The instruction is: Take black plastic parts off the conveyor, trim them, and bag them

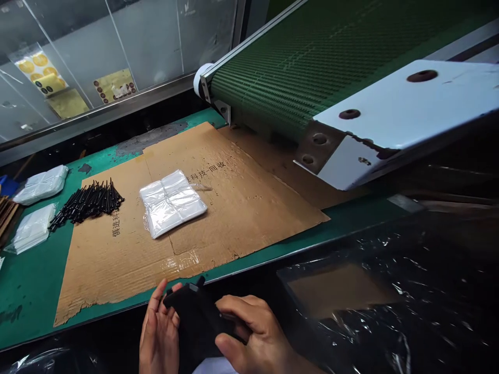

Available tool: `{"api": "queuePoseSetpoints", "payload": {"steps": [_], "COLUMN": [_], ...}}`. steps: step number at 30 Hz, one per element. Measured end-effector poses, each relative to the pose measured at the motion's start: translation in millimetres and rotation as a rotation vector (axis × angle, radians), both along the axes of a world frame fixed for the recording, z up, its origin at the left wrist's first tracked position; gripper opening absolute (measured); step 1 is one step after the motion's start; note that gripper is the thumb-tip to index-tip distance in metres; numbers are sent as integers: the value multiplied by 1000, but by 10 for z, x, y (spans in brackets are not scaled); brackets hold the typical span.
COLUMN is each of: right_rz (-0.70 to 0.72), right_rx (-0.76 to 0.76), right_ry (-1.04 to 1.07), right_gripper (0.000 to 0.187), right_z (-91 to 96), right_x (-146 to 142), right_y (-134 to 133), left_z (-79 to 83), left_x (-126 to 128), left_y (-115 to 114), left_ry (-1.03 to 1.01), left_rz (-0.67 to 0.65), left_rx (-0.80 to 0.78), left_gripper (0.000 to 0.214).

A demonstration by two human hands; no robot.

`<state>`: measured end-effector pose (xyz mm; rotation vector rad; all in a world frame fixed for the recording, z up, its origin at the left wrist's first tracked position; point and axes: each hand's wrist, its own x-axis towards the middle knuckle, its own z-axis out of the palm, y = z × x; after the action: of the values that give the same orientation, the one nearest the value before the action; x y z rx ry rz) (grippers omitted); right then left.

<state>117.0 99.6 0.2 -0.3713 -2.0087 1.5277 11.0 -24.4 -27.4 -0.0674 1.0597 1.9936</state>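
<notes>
Between my hands, low in the head view, is a dark black object (197,314) with a flat body and small projections along its top edge. Its exact kind is hard to make out. My right hand (259,332) grips it from the right, thumb and fingers bent around that side. On the other side, my left hand (161,330) supports it, with fingers reaching up and partly behind its upper left corner. Beyond the hands, a tied stack of clear plastic bags (173,202) lies on a flat cardboard sheet (234,218).
A pile of thin black parts (89,202) lies on the cardboard's left edge. More bag stacks (33,228) rest on the green tabletop (35,291). A green conveyor belt (296,62) with a white metal frame (390,124) overhangs the right side. Dark plastic sheeting (370,337) is at lower right.
</notes>
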Motion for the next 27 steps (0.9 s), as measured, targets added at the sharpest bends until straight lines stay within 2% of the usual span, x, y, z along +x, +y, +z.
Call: {"api": "queuePoseSetpoints", "payload": {"steps": [2,4,6,8,11,13,16,19,23,27], "right_rz": [-163,-258,-261,-226,-141,-91,-42,6,22,-40], "right_rx": [196,370,473,493,408,369,427,503,543,577], "right_ry": [92,137,107,68,75,80,16,-60,-65,-67], "right_gripper": [37,31,32,40,55,55,50,50,49,49], "right_z": [11,-7,-47,-84,-84,-46,8,10,-26,-61], "right_x": [-56,-113,-140,-119,-31,16,24,-23,-80,-113], "right_y": [-47,-135,-240,-319,-297,-189,-1,94,81,62], "left_z": [4,-13,-44,-72,-71,-30,62,134,165,188], "left_x": [89,138,131,80,-12,-45,-36,3,29,31], "left_y": [18,43,71,88,74,53,42,63,82,81], "left_ry": [-218,-380,-483,-537,-492,-389,-260,-230,-199,-213], "left_rz": [-118,-226,-239,-201,-147,-146,-159,-176,-190,-209], "left_rx": [84,155,193,205,166,118,77,80,80,36], "left_gripper": [43,43,32,26,30,31,36,50,61,66]}}
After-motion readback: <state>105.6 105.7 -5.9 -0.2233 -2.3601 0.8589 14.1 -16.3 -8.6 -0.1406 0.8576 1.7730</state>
